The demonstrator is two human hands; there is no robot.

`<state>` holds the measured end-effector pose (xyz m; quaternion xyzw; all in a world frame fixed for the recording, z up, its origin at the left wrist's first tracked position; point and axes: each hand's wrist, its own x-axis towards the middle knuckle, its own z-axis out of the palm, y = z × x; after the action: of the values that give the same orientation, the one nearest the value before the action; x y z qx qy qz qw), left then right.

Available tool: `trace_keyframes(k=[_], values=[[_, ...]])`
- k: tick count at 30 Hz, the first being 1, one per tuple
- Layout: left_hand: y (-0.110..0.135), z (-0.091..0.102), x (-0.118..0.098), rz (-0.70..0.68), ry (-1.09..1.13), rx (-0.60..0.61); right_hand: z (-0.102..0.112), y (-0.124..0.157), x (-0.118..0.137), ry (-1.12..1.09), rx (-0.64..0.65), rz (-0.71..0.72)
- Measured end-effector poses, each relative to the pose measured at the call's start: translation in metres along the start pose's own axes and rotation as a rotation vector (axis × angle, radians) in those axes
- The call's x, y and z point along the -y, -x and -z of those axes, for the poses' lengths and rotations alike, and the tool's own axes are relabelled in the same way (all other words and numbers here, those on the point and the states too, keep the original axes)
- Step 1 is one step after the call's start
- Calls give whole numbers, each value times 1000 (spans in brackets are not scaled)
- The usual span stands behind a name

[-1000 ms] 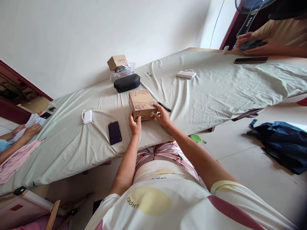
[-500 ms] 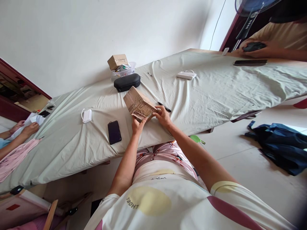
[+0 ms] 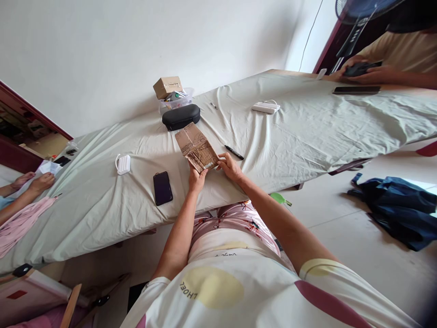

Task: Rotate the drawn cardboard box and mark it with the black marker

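Observation:
Between my two hands is a small brown cardboard box [image 3: 196, 146] with dark scribbled lines on its surface, tilted above the cloth. My left hand [image 3: 197, 179] grips its near lower edge, thumb on top and the other fingers hidden beneath. At the near right corner, my right hand [image 3: 230, 166] pinches the box with thumb and fingers. A black pen [image 3: 234, 152] lies on the cloth just beyond my right hand. To the left of my left hand rests a dark phone [image 3: 163, 188].
A black zip case [image 3: 180, 117] sits behind the box, before a clear plastic tub [image 3: 186, 101] with another carton [image 3: 167, 87] on it. White corded blocks [image 3: 123, 165] [image 3: 266, 107] lie left and right. Other people's hands are at both table ends; one pair holds paper [image 3: 48, 167].
The cardboard box has tipped so its scribbled face lies flatter toward me, and its right side no longer shows. My hands have shifted only slightly, both still on it.

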<state>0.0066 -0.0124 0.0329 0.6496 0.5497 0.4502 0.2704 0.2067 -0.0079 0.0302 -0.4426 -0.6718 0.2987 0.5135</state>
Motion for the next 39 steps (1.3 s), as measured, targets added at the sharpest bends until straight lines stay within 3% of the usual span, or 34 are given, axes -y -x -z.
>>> trace_keyframes(k=[14, 24, 39], values=[[-5, -10, 14, 119, 28, -62, -3, 1, 1, 148, 16, -37], [-1, -7, 9, -35, 15, -76, -3, 1, 2, 158, 13, -53], [-2, -12, 13, 10, -21, -104, -4, 1, 1, 286, 0, -20]])
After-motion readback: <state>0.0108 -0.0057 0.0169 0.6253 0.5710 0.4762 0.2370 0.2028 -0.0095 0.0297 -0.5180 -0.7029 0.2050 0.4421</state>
